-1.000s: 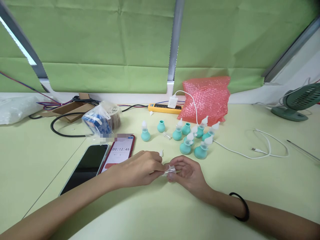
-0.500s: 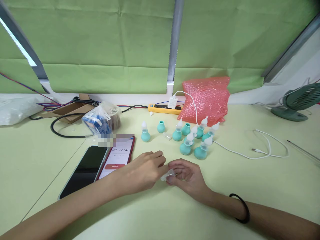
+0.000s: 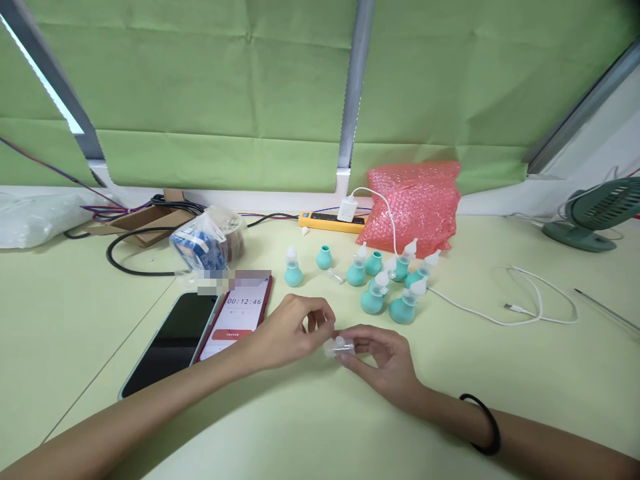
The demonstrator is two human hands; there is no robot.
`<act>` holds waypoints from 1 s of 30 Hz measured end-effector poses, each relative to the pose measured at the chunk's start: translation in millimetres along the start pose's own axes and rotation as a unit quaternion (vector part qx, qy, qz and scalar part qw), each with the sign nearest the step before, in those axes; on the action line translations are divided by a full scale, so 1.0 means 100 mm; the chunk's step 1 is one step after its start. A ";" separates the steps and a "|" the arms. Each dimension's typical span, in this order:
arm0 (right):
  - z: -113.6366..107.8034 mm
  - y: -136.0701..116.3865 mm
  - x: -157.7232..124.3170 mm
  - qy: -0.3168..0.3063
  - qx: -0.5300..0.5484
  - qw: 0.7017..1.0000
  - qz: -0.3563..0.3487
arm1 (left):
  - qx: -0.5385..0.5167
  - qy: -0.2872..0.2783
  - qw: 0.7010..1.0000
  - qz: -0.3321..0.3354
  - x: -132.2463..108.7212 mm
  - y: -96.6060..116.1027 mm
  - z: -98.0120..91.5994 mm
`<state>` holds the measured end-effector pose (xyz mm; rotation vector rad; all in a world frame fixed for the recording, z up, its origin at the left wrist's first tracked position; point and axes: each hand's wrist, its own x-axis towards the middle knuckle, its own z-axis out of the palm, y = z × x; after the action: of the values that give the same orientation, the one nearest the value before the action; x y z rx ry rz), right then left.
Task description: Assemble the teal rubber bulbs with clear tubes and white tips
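My right hand [image 3: 383, 360] pinches a small clear plastic cap [image 3: 339, 347] just above the pale green table [image 3: 500, 387]. Curled beside it, my left hand [image 3: 295, 330] has its fingertips at the cap's left end, closed on something small that I cannot make out. Behind the hands stand several teal rubber bulbs [image 3: 380, 283], most with white nozzle tips; one bulb [image 3: 325, 257] has no tip. A loose clear cap [image 3: 336, 275] lies among them.
Two phones lie left of my hands, one dark [image 3: 173, 340], one red-cased showing a timer [image 3: 241, 313]. A pink bubble-wrap bag [image 3: 415, 200], yellow power strip [image 3: 330, 221], white cable [image 3: 520, 297], wrapped tape rolls [image 3: 210, 240], black cable, cardboard and a green fan [image 3: 590, 213] line the back.
My left hand lifted off the cap, picked at a small white piece on the table, then curled back to the cap. The right hand kept hold of the cap and raised it slightly.
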<state>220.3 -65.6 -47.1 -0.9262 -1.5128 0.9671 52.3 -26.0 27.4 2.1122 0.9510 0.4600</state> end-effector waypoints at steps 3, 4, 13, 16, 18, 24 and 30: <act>-0.02 -0.01 0.01 0.016 -0.054 0.991 -0.122 | -0.261 -0.120 0.952 -0.108 0.04 -0.05 0.02; -0.02 -0.02 0.01 0.021 -0.073 0.985 -0.153 | -0.327 -0.150 0.925 -0.123 0.05 -0.06 0.04; -0.03 -0.06 -0.02 0.032 -0.143 0.965 -0.216 | -0.420 -0.129 0.894 -0.085 0.06 -0.11 0.16; -0.04 -0.06 -0.03 0.032 -0.139 0.965 -0.220 | -0.413 -0.106 0.903 -0.048 0.03 -0.09 0.17; -0.05 -0.05 -0.03 0.042 -0.131 0.967 -0.215 | -0.406 -0.086 0.910 -0.029 0.02 -0.07 0.17; -0.05 -0.02 -0.04 0.026 -0.101 0.972 -0.212 | -0.393 -0.079 0.916 -0.005 0.01 -0.02 0.14; -0.07 -0.05 -0.06 -0.009 -0.131 0.965 -0.225 | -0.352 -0.079 0.933 0.010 -0.01 -0.02 0.14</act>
<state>227.5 -72.1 -43.7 -0.7062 -1.7949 0.4550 59.0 -33.2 16.9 1.4761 0.5523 0.5354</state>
